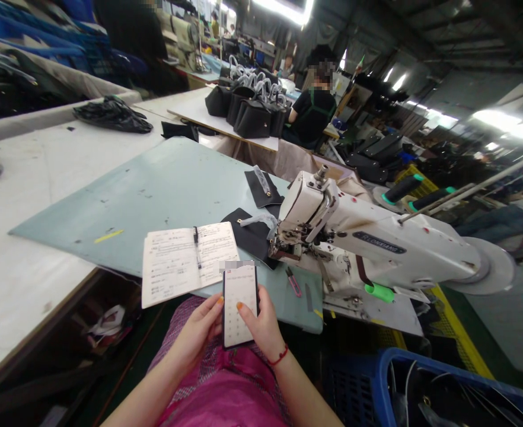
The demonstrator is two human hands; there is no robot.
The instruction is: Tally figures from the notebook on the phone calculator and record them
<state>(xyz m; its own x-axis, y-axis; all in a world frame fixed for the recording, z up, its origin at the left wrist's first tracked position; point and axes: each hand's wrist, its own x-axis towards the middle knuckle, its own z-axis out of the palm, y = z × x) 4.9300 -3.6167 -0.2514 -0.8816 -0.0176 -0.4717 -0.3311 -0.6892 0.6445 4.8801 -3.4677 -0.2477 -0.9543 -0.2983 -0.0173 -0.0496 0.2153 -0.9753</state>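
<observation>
Both hands hold a smartphone point(239, 323) upright above my lap, its pale screen facing me with what looks like a keypad. My left hand point(206, 323) grips the phone's left edge. Around the right edge is my right hand point(264, 320), its thumb over the screen. Just beyond the phone, an open notebook point(170, 261) with handwriting lies on the pale green board point(155, 172), a black pen point(195, 236) along its fold. Black bag pieces point(246, 231) with plastic-wrapped fittings lie beside the sewing machine's head.
A white sewing machine point(354, 231) fills the right side. Small pink-handled thread snips point(294, 283) lie before it. A blue basket point(381, 370) with black pieces stands at lower right. Several black bags point(252, 115) stand on a table ahead, where a person point(312, 112) sits.
</observation>
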